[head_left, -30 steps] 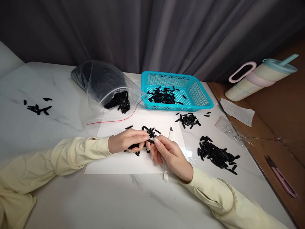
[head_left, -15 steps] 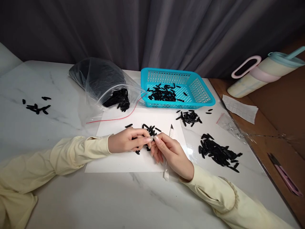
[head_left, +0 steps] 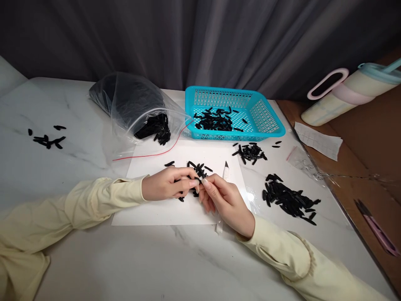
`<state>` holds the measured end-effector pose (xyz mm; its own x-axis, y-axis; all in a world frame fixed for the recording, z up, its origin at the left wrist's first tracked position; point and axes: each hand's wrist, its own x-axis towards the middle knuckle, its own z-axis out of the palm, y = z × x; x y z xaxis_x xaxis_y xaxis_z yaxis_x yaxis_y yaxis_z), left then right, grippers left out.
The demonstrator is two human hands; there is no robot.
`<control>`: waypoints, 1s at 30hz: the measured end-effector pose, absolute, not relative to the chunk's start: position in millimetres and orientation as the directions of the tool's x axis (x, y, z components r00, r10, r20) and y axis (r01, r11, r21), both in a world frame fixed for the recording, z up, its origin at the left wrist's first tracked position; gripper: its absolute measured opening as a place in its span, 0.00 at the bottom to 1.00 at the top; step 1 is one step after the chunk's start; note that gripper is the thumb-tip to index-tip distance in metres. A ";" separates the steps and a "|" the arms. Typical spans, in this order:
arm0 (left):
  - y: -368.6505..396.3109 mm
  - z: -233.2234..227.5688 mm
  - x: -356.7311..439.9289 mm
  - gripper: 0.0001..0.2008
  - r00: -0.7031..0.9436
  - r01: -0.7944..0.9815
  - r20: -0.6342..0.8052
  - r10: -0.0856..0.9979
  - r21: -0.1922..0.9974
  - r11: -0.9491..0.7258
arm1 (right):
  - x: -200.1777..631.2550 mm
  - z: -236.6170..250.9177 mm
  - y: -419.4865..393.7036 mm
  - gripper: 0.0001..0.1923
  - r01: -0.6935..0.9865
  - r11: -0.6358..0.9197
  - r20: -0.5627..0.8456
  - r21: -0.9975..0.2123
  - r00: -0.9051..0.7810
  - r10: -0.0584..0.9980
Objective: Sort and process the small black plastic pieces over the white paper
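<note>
We work at a white marble table, a white paper sheet laid at its middle. Far left of the sheet lies an open clear plastic bag spilling small black pieces; far right of it sits a turquoise basket holding more. A large pile of black pieces lies to the right of the sheet, a smaller pile near the basket, a scatter at far left.

Our left hand and right hand meet over the sheet, fingertips touching. Left hand is pinched on one black piece, just near the little cluster on the sheet; other pieces seem tucked under its fingers. Right hand pinches at the same piece; whether it truly grips, we cannot tell. A white craft knife lies under the right hand, tip pointing far.

Judgement: the step in hand looks like checking or trimming a single piece between both hands. Next move calls for a steady pinch and for keeping clear of the knife tip
</note>
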<state>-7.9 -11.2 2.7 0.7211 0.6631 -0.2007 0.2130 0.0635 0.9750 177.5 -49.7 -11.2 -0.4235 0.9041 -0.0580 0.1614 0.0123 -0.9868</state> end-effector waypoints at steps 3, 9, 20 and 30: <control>-11.0 -0.6 -9.1 0.11 0.732 0.197 -0.201 0.651 0.977 0.080 | 177.7 -11.0 -49.7 0.15 0.174 0.029 -0.049 -0.984 -0.428 0.903; -10.2 -4.3 -10.6 0.12 0.744 0.188 -0.195 0.639 0.979 0.081 | 177.8 -10.6 -49.0 0.15 0.179 0.033 -0.049 -0.983 -0.436 0.898; -9.9 -2.5 -9.8 0.12 0.752 0.189 -0.174 0.636 0.981 0.045 | 178.4 -11.0 -49.2 0.15 0.204 0.069 -0.028 -0.977 -0.440 0.897; -9.7 -4.2 -9.3 0.12 0.758 0.174 -0.166 0.631 0.983 0.050 | 178.3 -10.8 -49.1 0.15 0.207 0.088 -0.013 -0.974 -0.441 0.897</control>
